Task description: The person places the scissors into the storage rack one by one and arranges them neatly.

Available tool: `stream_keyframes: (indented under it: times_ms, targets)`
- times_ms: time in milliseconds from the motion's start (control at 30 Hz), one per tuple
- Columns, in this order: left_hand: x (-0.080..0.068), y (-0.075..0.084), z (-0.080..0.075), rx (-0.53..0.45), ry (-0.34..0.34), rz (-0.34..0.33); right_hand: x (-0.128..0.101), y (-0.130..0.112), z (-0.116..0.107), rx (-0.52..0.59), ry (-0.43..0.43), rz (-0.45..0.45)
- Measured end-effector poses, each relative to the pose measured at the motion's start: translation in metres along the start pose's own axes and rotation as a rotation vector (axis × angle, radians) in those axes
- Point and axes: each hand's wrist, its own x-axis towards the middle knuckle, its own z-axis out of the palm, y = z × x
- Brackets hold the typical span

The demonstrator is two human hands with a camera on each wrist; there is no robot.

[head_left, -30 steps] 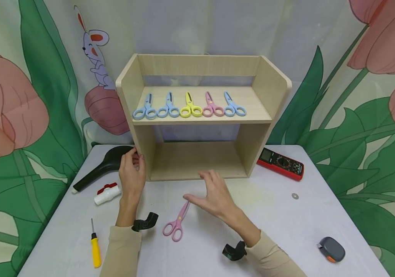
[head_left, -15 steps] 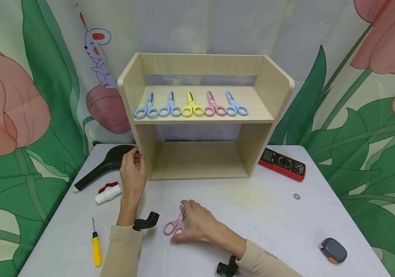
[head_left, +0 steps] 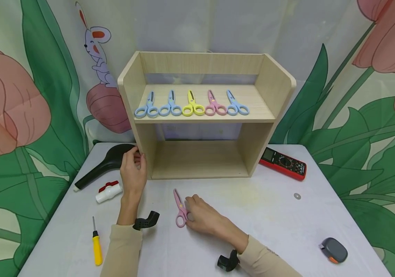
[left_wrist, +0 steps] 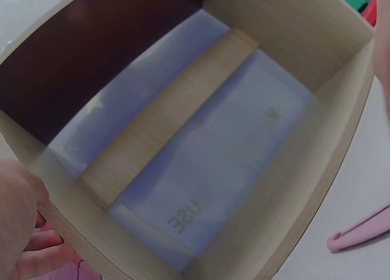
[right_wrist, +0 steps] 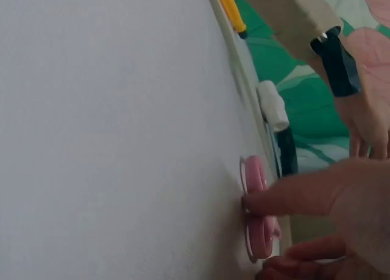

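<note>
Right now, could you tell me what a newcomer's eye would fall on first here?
First the wooden shelf at the table's back, with five scissors lined up on its upper board. Then the right hand gripping the pink scissors on the table in front, while the left hand holds the shelf's left wall.

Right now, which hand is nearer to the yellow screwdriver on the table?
Left. The left hand grips the shelf's side, up from the yellow screwdriver; the right hand holds pink scissors, farther right.
</note>
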Motion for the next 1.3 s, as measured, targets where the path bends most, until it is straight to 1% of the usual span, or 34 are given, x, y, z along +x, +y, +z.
stream_keyframes:
  times_ms: [100,200,300,433,500,567,667,767,867,967,1067,1200,1300]
  targets:
    - [0.001,0.001,0.000,-0.002,0.004,0.004,0.001,0.001,-0.001,0.008,-0.016,0.008]
    - [0.001,0.001,0.000,0.000,0.005,0.003,0.002,-0.001,0.003,0.014,-0.009,0.028]
    - [0.000,0.002,0.000,-0.001,-0.001,-0.003,0.002,-0.004,0.008,-0.008,0.030,0.042]
    - [-0.001,0.002,0.001,-0.002,-0.011,-0.009,0.003,-0.005,0.013,-0.079,0.101,0.027]
    - [-0.001,0.003,0.001,-0.002,-0.012,-0.007,0.003,-0.005,0.012,-0.092,0.118,0.020]
    - [0.000,0.003,0.001,-0.002,-0.013,-0.006,0.003,-0.004,0.011,-0.074,0.120,0.019]
    - [0.000,0.003,0.001,-0.002,-0.013,-0.005,0.002,-0.001,0.006,0.002,0.119,0.021]
    - [0.000,0.003,0.001,0.002,-0.010,-0.004,0.000,0.002,-0.001,0.068,0.151,-0.002]
    - [0.001,0.003,0.001,0.001,-0.008,-0.003,-0.001,0.004,-0.013,0.083,0.233,-0.066]
    - [0.001,0.002,0.001,-0.004,-0.008,-0.004,-0.003,0.006,-0.030,0.044,0.355,-0.150]
    - [0.001,0.002,0.000,-0.012,-0.006,-0.005,-0.007,0.007,-0.054,0.000,0.483,-0.220]
    - [0.000,0.002,-0.001,-0.007,-0.003,-0.007,-0.013,0.010,-0.092,-0.015,0.591,-0.243]
    - [0.000,0.002,0.000,-0.004,-0.001,-0.006,-0.019,0.015,-0.122,-0.002,0.660,-0.227]
